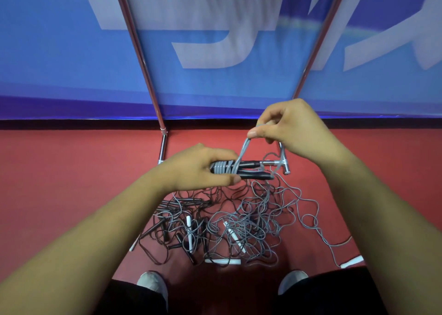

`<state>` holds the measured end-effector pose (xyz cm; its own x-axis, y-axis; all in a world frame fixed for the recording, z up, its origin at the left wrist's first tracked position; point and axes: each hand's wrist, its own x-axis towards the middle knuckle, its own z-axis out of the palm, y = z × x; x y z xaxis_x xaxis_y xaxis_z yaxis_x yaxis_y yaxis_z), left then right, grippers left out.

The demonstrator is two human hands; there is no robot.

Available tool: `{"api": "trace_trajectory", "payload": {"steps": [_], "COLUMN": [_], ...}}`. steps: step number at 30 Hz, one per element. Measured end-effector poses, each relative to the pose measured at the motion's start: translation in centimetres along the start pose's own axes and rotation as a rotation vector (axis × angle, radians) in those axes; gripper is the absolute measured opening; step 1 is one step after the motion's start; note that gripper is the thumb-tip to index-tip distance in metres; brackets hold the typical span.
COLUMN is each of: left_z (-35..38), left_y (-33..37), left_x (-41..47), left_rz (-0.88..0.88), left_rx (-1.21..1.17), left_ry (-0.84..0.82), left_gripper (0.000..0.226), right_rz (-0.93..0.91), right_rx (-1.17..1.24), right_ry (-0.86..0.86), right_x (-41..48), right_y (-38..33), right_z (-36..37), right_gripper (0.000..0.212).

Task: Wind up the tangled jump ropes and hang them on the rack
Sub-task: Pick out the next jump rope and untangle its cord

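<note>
My left hand [198, 169] grips two black jump-rope handles [251, 170] held side by side, pointing right. Grey cord [222, 167] is coiled around them in several turns. My right hand [291, 125] pinches a loop of that grey cord [244, 147] just above the handles, and the cord runs taut down to the coil. Below my hands a tangled pile of grey and black ropes [229, 221] with white and black handles lies on the red floor. The metal rack's two poles [141, 59] rise on either side, and its foot [283, 164] stands behind the handles.
A blue banner wall [215, 87] stands right behind the rack. One grey cord trails right to a white handle [351, 261] near my right leg. My two shoes [153, 286] sit at the pile's near edge. Red floor [71, 161] stretches left and right.
</note>
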<state>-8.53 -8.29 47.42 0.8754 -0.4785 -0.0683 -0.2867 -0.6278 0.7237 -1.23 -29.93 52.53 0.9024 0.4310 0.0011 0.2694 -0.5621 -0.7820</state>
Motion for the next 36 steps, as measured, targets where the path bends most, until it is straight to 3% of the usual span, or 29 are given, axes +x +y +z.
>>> {"api": "trace_trajectory", "payload": {"steps": [5,7,12,16,20,32,36], "left_z": [-0.5,-0.7,-1.1,-1.4,-1.9,-2.2,-2.6], "left_y": [0.2,0.0,0.1,0.0,-0.4,-1.1,-1.5], "left_x": [-0.6,-0.6,-0.1,0.1,-0.1,0.3,0.1], "left_rz": [0.007,0.023,-0.043,-0.147,-0.161,-0.278,-0.326], "left_rx": [-0.533,-0.604,-0.758,-0.84,-0.868,-0.6,-0.542], "left_ry": [0.052,0.129,0.402,0.504,0.511,0.598,0.626], "left_gripper": [0.01,0.017,0.011,0.027,0.036,0.025,0.026], "right_rz": [0.027,0.027,0.037,0.046,0.021,0.113,0.096], "right_rx": [0.185,0.204,0.189,0.17,0.035,0.112,0.048], "right_ry": [-0.036,-0.065,-0.163,-0.156,-0.162,-0.245,-0.223], "right_x": [1.1,1.2,1.2,1.2,1.0,0.7,0.4], "right_y": [2.0,2.5,2.3,1.9,1.7,1.2,0.8], "right_z": [-0.6,-0.6,0.3,0.2,0.1,0.7,0.4], "right_gripper": [0.008,0.007,0.013,0.007,0.005,0.027,0.018]}}
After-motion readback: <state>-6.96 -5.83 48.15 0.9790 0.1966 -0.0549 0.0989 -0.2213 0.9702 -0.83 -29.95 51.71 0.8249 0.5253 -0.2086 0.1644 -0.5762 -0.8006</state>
